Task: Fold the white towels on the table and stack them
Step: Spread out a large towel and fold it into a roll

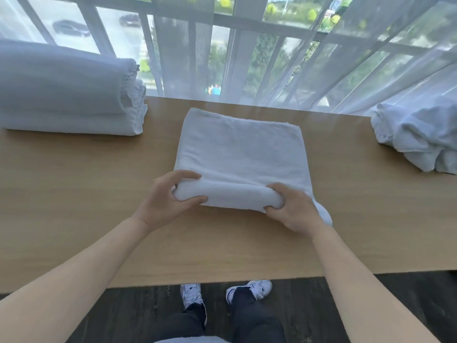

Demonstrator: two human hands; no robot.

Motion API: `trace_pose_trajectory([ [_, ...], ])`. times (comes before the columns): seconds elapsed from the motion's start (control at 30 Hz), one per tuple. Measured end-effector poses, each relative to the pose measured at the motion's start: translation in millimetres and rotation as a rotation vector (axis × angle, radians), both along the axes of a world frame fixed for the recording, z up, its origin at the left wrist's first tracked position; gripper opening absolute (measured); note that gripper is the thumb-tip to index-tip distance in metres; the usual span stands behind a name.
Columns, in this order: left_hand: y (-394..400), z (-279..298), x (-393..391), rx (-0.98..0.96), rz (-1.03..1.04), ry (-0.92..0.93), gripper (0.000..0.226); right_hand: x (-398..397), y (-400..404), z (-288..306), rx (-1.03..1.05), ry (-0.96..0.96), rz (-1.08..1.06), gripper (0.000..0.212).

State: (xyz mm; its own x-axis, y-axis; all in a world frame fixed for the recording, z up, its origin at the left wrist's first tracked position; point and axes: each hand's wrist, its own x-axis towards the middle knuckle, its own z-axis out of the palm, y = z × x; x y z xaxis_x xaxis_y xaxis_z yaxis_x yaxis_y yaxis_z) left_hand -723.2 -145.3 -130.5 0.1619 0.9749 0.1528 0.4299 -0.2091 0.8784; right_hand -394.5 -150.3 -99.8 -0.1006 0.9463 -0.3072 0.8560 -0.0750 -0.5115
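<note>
1. Fingers (190, 175) of the left hand (166, 196) are curling over the top of the towel's near edge, and the thumb is pressing from the front, so this hand is gripping the left end of the rolled-up edge.
2. Fingers of the right hand (291, 209) are tucking into the right end of the same rolled edge, and this hand is gripping it too.
3. The towel (241, 154) is lying flat in the middle of the table (86, 194), folded into a rectangle, with its near edge bunching up between the two hands.
4. A small bit of the towel is poking out past the right hand, resting on the table.
5. A stack of folded towels (66, 95) is sitting at the far left of the table, well apart from the hands.
6. A messy pile of towels (420, 137) is lying at the far right of the table.
7. A thin curtain (346, 70) is hanging behind the table, in front of a window with a railing.
8. Two white shoes (191, 294) are showing on the dark floor under the table's near edge.
</note>
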Motion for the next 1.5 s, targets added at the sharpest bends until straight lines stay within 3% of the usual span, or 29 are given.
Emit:
trace_pose_trajectory([
  [0.13, 17, 5, 3, -0.036, -0.029, -0.049, 0.066, 13, 24, 21, -0.075, 0.106, -0.040, 0.035],
  [0.23, 35, 3, 4, -0.141, -0.033, -0.005, 0.061, 21, 44, 30, -0.154, 0.166, -0.003, 0.033],
  [0.47, 75, 6, 30, -0.229, 0.269, 0.040, 0.031, 35, 78, 36, -0.296, 0.185, 0.050, 0.031],
  [0.67, 91, 1, 41, -0.374, 0.481, -0.085, 0.043, 96, 100, 39, -0.399, 0.005, 0.000, 0.045],
  [0.77, 106, 1, 42, -0.503, 0.523, -0.247, 0.063, 133, 106, 41, -0.469, 0.211, -0.058, 0.048],
  [0.87, 127, 3, 39, -0.627, 0.523, -0.321, 0.091, 151, 117, 33, -0.414, 0.559, -0.154, 0.051],
  [0.97, 150, 8, 34, -0.691, 0.551, -0.377, 0.096, 147, 136, 21, -0.301, 0.990, -0.330, 0.045],
  [1.03, 164, 10, 30, -0.702, 0.554, -0.378, 0.099, 135, 153, 14, -0.224, 1.064, -0.439, 0.037],
  [1.2, 188, 7, 30, -0.752, 0.552, -0.366, 0.089, 105, 196, -6, -0.166, 0.806, -0.632, 0.018],
  [1.37, 199, -2, 41, -0.723, 0.665, -0.206, 0.074, 92, 218, -43, -0.103, 0.509, -0.689, 0.022],
  [1.5, 208, -11, 49, -0.679, 0.733, -0.011, 0.078, 89, 223, -64, -0.021, 0.309, -0.701, 0.030],
])
